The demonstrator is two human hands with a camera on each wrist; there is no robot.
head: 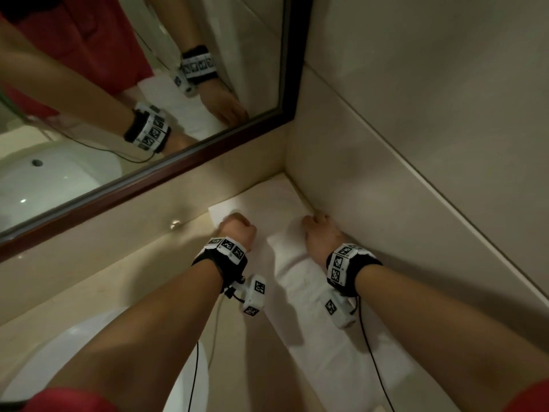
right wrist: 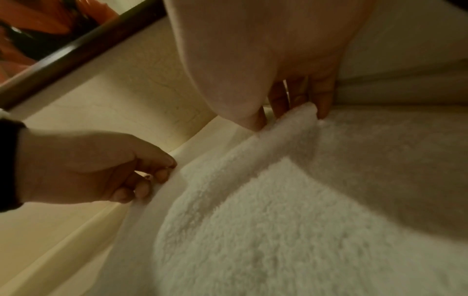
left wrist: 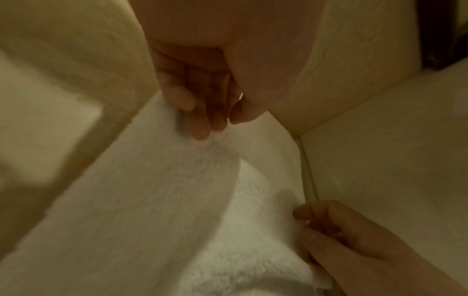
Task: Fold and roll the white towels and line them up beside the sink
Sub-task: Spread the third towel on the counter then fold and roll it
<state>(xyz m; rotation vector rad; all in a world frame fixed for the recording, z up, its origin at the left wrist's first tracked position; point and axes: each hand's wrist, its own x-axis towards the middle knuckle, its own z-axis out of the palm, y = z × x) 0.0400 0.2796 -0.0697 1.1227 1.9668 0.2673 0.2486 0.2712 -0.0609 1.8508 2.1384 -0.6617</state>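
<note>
Both hands are pinching the far end of the white towel (head: 300, 289): left hand (head: 237, 230) and right hand (head: 320, 233), fingers curled round its rolled edge; the towel is lying on the counter (head: 118, 278), sink (head: 59, 352) left of the grip.

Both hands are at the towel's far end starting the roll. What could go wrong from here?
The right hand has turned the towel edge over, while the left hand only pinches a flat edge, so the roll may start skewed. The right side is tight against the wall, which could snag it.
</note>
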